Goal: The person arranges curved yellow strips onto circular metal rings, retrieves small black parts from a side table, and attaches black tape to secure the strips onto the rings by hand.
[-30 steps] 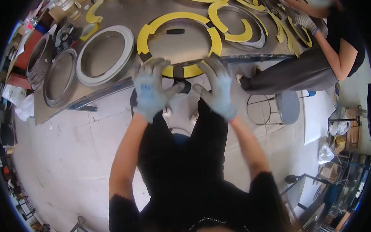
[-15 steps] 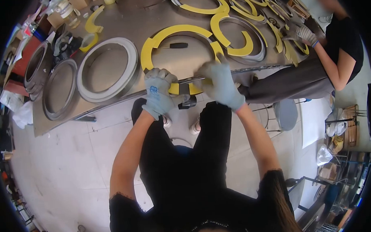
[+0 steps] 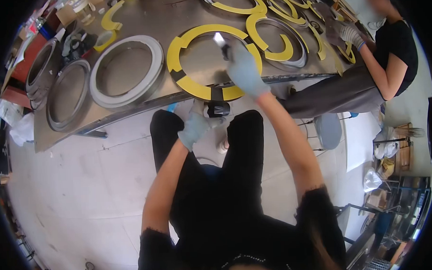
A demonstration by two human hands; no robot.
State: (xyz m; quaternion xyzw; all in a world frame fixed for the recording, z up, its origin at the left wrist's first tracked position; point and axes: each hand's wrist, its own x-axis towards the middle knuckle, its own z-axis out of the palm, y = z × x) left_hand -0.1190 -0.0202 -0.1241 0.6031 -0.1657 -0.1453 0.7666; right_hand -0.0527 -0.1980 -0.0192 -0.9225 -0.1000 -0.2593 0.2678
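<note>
A yellow-faced ring point(image 3: 175, 55) lies on the metal table, its near edge jutting past the table's front. Black tape point(image 3: 217, 94) crosses the ring's near side and runs down to a roll of black tape point(image 3: 219, 109) below the edge. My gloved left hand point(image 3: 196, 127) is closed around the left and lower sides of that roll. Over the right part of the ring, my gloved right hand point(image 3: 244, 72) grips a black-handled knife point(image 3: 225, 51), its bright blade pointing up and left. Dark tape bands also cross the ring at its left and upper right.
Grey rings point(image 3: 97, 87) stand to the left on the table point(image 3: 150, 18). More yellow-faced rings point(image 3: 255, 31) lie to the right and behind. A yellow tape roll point(image 3: 104, 41) sits at back left. At right, another person point(image 3: 399, 57) works with gloved hands beside a stool point(image 3: 329, 131).
My right hand has risen from the ring's near edge and picked up the knife from inside it. My left hand has dropped off the ring to the tape roll.
</note>
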